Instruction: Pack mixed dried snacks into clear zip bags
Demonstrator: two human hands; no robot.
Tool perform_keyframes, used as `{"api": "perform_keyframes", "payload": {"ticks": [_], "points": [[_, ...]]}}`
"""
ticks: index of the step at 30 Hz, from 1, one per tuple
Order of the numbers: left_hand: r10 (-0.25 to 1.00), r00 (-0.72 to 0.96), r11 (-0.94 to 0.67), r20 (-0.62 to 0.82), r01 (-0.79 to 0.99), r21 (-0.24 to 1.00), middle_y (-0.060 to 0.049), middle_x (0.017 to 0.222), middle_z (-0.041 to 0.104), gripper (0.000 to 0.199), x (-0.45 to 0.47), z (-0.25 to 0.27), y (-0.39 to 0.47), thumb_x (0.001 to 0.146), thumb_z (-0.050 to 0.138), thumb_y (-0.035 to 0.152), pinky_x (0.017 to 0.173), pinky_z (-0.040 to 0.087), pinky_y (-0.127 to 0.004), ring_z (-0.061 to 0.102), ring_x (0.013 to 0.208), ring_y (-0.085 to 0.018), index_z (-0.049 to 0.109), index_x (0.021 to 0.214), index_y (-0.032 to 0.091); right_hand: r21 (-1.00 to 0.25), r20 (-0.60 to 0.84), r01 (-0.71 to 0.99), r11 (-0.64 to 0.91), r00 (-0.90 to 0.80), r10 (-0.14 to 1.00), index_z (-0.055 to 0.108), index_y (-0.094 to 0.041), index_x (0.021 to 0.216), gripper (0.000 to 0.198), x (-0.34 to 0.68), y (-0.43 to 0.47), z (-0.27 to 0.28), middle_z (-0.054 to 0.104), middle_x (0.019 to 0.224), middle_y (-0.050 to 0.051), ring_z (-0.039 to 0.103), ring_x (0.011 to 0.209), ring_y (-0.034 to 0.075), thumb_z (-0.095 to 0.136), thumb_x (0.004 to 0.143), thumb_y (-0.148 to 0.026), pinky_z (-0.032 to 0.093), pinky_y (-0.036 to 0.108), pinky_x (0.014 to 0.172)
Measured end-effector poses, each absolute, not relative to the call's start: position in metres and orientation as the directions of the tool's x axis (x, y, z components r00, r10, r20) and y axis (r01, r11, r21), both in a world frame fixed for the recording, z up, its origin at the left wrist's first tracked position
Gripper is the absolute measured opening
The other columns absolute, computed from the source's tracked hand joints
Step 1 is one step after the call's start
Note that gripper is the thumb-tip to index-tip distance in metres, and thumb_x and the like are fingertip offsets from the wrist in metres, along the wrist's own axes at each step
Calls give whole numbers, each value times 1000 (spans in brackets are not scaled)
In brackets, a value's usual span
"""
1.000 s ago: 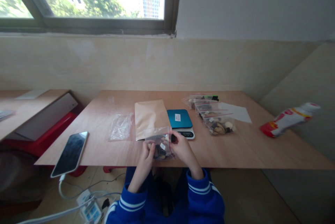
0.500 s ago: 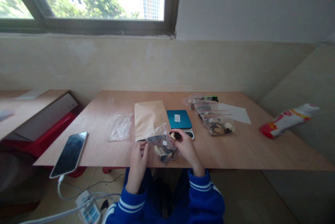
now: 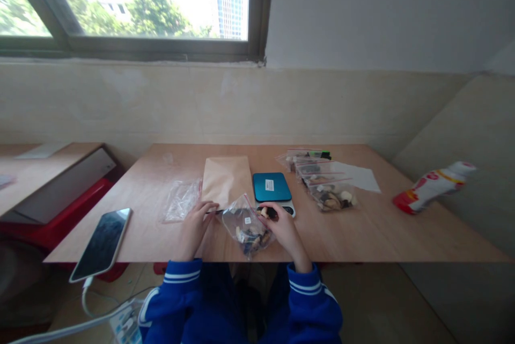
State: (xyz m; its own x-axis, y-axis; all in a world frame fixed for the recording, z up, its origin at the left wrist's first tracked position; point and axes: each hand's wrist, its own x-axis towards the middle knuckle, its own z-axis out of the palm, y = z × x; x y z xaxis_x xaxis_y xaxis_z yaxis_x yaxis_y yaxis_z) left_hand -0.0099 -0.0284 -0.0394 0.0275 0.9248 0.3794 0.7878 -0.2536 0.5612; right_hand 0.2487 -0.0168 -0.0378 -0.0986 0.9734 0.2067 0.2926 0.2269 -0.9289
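My left hand (image 3: 196, 226) has its fingers closed at the near edge of a brown paper bag (image 3: 226, 178), where a thin dark gap or strip shows. To its right lies a clear zip bag (image 3: 248, 228) with a small white label, tilted and holding dark and cream dried pieces. My right hand (image 3: 284, 226) grips the right side of this zip bag by its red-lined top, with a few dark and cream pieces by the fingertips. Just behind that hand, a kitchen scale (image 3: 272, 187) with a blue top is partly covered by the fingers.
Several filled zip bags (image 3: 333, 198) lie right of the scale, beside a white sheet (image 3: 362, 177) and a green-and-black marker (image 3: 325, 154). A tilted red-and-white bottle (image 3: 432, 187) is at far right. Clear empty bags (image 3: 181, 202) and a charging phone (image 3: 102, 242) are at left.
My left hand has moved left and slightly away from me along the paper bag's near edge. My right hand keeps its hold on the zip bag. The view has shifted slightly.
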Motion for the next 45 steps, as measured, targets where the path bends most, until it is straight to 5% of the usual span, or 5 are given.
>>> {"api": "perform_keyframes", "payload": {"ticks": [6,14,23,31,45], "points": [[911,34,-269,411,805,529,-4,94,70,19,-24,-25,-13,87,50,31,77,49,-33,66,89,-22,67,92,24,-928,231,287,238,-59,971,66,-19,99,26,252,-12,-44,69,100,8,64,91,23,63,75,-28,50,35,82],[727,-59,-334,684,840,428,-6,87,67,21,-12,16,3,89,50,32,77,47,-33,61,84,-21,66,93,19,-932,303,243,268,122,945,66,-19,99,30,254,-5,-51,69,101,9,64,91,24,67,74,-36,51,38,82],[703,-170,-403,691,706,583,-2,81,64,16,2,55,2,84,58,32,73,47,-29,60,76,-15,67,84,19,-893,436,73,445,386,813,62,-17,106,35,230,8,8,67,102,9,65,90,20,67,79,-39,52,35,82],[820,-258,-347,512,487,801,-3,81,70,22,9,71,-7,78,64,39,70,50,-28,65,72,-16,67,83,19,-648,759,105,754,172,629,60,-24,106,20,164,23,74,63,105,4,61,100,17,60,87,-30,50,32,89],[861,-322,-294,395,319,901,-5,78,73,26,8,85,-1,70,69,41,63,51,-27,68,69,-18,71,80,17,-486,782,213,847,-327,531,54,-22,117,29,170,30,84,60,112,6,56,109,18,49,89,-17,45,34,97]]}}
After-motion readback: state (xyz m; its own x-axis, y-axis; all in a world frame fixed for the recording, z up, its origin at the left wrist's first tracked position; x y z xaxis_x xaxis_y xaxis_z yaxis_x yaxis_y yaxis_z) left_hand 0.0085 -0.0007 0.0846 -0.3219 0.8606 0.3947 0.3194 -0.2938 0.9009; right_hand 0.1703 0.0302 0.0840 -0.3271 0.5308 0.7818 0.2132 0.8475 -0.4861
